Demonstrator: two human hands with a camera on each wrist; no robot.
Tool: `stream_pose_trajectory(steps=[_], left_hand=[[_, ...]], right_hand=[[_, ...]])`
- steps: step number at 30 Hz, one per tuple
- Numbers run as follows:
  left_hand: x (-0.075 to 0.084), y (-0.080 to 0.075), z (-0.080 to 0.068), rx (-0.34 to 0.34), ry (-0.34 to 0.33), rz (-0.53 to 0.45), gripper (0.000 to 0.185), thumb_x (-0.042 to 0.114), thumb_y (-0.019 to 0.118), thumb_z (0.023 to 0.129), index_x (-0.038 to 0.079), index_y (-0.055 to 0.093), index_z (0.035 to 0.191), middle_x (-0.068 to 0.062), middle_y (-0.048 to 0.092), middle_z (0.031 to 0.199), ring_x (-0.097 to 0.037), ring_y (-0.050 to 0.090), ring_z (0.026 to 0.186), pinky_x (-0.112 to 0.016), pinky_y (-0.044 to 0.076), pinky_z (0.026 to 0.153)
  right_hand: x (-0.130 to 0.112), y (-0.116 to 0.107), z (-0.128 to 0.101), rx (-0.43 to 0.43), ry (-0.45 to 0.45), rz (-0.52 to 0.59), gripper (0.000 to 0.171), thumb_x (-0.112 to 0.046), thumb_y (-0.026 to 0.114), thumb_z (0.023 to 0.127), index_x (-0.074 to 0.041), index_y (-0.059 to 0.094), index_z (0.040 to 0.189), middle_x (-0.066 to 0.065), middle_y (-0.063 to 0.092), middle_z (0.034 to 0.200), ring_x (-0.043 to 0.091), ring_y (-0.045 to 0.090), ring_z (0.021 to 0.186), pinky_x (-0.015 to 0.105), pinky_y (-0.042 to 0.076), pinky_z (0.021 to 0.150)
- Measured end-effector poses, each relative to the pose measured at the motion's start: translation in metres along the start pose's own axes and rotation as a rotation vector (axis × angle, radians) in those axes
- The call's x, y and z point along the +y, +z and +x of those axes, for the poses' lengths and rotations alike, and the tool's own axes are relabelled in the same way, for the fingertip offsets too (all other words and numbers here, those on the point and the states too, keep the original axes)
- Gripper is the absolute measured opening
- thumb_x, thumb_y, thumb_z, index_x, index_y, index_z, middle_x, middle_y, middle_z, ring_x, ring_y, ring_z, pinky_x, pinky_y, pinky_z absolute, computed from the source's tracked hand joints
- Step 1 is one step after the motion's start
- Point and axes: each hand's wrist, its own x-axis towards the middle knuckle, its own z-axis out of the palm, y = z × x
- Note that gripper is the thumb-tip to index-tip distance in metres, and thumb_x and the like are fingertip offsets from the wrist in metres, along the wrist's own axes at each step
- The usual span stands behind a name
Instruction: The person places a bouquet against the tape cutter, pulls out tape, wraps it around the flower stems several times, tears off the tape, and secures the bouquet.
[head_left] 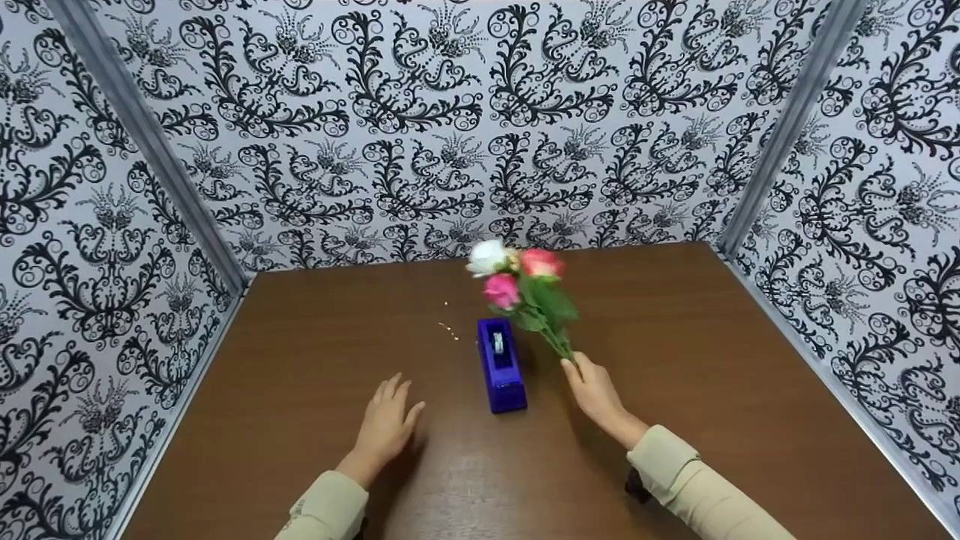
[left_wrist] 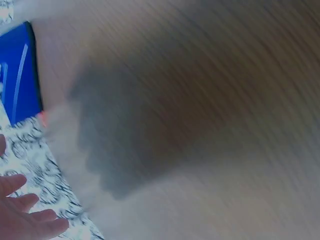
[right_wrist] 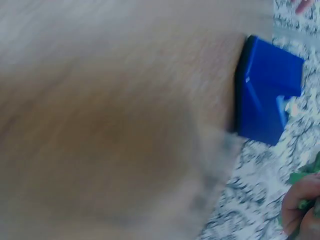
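Observation:
My right hand (head_left: 596, 390) grips the green stems of a small bunch of artificial flowers (head_left: 551, 300), with white, pink and red-orange blooms tilted up to the left. In the right wrist view, curled fingers (right_wrist: 300, 202) wrap the stems at the lower right edge. A blue tape dispenser (head_left: 502, 375) stands on the table between the hands, with a tape roll (head_left: 498, 343) in its slot. To its left, my left hand (head_left: 386, 424) hovers over the table with spread fingers and holds nothing. The left wrist view shows those fingers (left_wrist: 30, 202) at its lower left corner.
The brown wooden table (head_left: 300, 337) is bounded by walls (head_left: 420, 150) with black-and-white scroll patterns. Small gold-coloured bits (head_left: 448, 328) lie left of the dispenser. Grey metal posts (head_left: 780, 142) stand at the back corners.

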Motion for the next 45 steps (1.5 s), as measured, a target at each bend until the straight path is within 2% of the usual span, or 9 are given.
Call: stream_pose_trajectory(steps=[7,14,17,21,27,32,36,41,45], left_hand=[[0.028,0.002,-0.005,-0.008,0.24,0.092,0.02,0.014,0.059,0.086,-0.001,0.065,0.097,-0.014,0.067,0.095,-0.03,0.063,0.089,-0.044,0.049,0.076],[0.06,0.003,-0.007,0.308,0.737,0.151,0.019,0.01,0.072,0.072,0.007,0.065,0.09,0.001,0.063,0.075,-0.013,0.059,0.066,-0.026,0.048,0.06],[0.072,0.003,-0.006,0.369,0.834,0.144,0.021,0.01,0.073,0.071,0.008,0.065,0.091,0.003,0.06,0.077,-0.012,0.055,0.066,-0.024,0.046,0.058],[0.079,0.004,-0.005,0.397,0.851,0.14,0.018,0.008,0.068,0.071,0.008,0.064,0.088,0.003,0.058,0.076,-0.012,0.052,0.063,-0.023,0.044,0.054],[0.079,0.008,-0.002,0.378,0.815,0.158,0.027,0.006,0.072,0.068,0.007,0.064,0.094,0.001,0.058,0.076,-0.013,0.05,0.063,-0.024,0.042,0.053],[0.079,0.012,0.002,0.359,0.721,0.211,0.026,0.01,0.071,0.072,0.008,0.063,0.097,0.001,0.059,0.078,-0.014,0.049,0.064,-0.026,0.037,0.056],[0.077,0.015,0.004,0.374,0.679,0.236,0.021,0.011,0.068,0.076,0.008,0.064,0.096,0.001,0.059,0.078,-0.015,0.05,0.065,-0.028,0.035,0.057],[0.077,0.018,0.003,0.346,0.644,0.245,0.021,0.011,0.07,0.073,0.009,0.063,0.092,0.001,0.057,0.075,-0.016,0.049,0.064,-0.028,0.034,0.056],[0.077,0.018,0.004,0.321,0.625,0.251,0.02,0.01,0.07,0.072,0.01,0.063,0.091,0.001,0.056,0.074,-0.016,0.047,0.063,-0.027,0.034,0.055]], right_hand=[[-0.021,0.014,-0.009,-0.1,-0.355,-0.169,0.024,-0.017,0.054,0.091,0.002,0.058,0.106,0.013,0.065,0.096,0.026,0.063,0.088,0.04,0.05,0.075],[-0.017,0.033,-0.017,-0.073,-0.813,-0.386,0.015,-0.015,0.062,0.085,-0.004,0.055,0.094,0.002,0.06,0.077,0.013,0.058,0.062,0.025,0.047,0.053],[-0.013,0.042,-0.022,-0.098,-0.896,-0.455,0.016,-0.017,0.064,0.083,-0.006,0.054,0.091,-0.001,0.058,0.072,0.009,0.055,0.056,0.021,0.044,0.047],[-0.01,0.051,-0.029,-0.245,-0.932,-0.53,0.013,-0.016,0.063,0.084,-0.01,0.052,0.087,-0.001,0.059,0.073,0.009,0.056,0.055,0.021,0.042,0.045],[-0.014,0.061,-0.038,-0.55,-0.805,-0.568,0.013,-0.017,0.053,0.092,-0.011,0.048,0.081,-0.001,0.054,0.072,0.007,0.045,0.05,0.018,0.033,0.042],[-0.024,0.071,-0.048,-0.407,-0.885,-0.922,0.012,-0.023,0.057,0.087,-0.011,0.058,0.089,0.0,0.054,0.069,0.012,0.05,0.055,0.022,0.037,0.04],[-0.035,0.074,-0.054,-0.362,-0.829,-1.14,0.023,-0.021,0.057,0.082,-0.014,0.063,0.103,0.001,0.057,0.071,0.013,0.051,0.061,0.024,0.04,0.042],[-0.037,0.072,-0.051,-0.431,-0.734,-1.164,0.03,-0.035,0.055,0.086,-0.015,0.061,0.107,0.003,0.057,0.078,0.016,0.052,0.068,0.027,0.042,0.051],[-0.038,0.055,-0.039,-0.494,-0.661,-0.958,0.037,-0.048,0.058,0.082,-0.012,0.061,0.091,0.004,0.056,0.078,0.019,0.054,0.07,0.03,0.043,0.057]])
